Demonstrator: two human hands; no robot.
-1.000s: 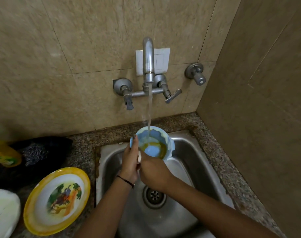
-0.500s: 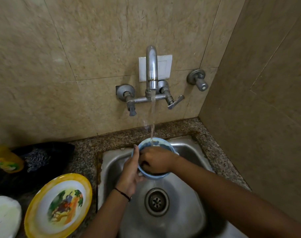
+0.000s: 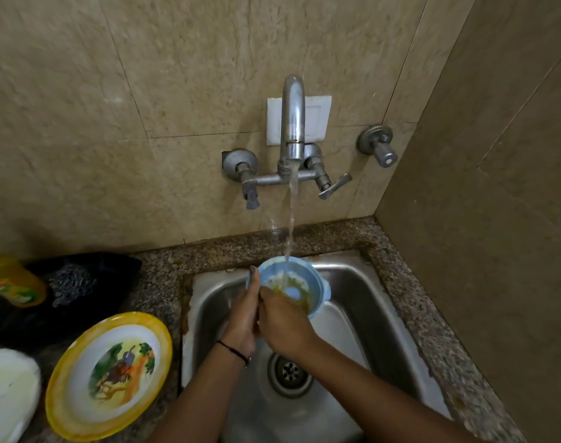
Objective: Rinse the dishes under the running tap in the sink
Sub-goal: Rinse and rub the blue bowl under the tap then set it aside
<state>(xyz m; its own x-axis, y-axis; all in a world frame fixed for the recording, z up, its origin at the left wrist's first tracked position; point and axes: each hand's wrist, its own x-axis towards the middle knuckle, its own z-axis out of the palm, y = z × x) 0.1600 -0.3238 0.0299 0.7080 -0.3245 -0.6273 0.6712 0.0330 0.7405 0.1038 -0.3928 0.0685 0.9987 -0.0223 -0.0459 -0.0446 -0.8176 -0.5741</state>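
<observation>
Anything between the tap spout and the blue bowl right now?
Only the falling water stream, running from the tap spout into the blue bowl; head view shows it.

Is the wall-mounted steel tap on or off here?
On. A stream of water falls from the curved wall-mounted steel tap into the small light-blue bowl held over the stainless steel sink.

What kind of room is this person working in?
Most likely a home kitchen's washing-up corner. A steel sink is set in a speckled stone counter, a wall tap runs into a blue bowl, and a yellow plate waits beside the sink.
</observation>
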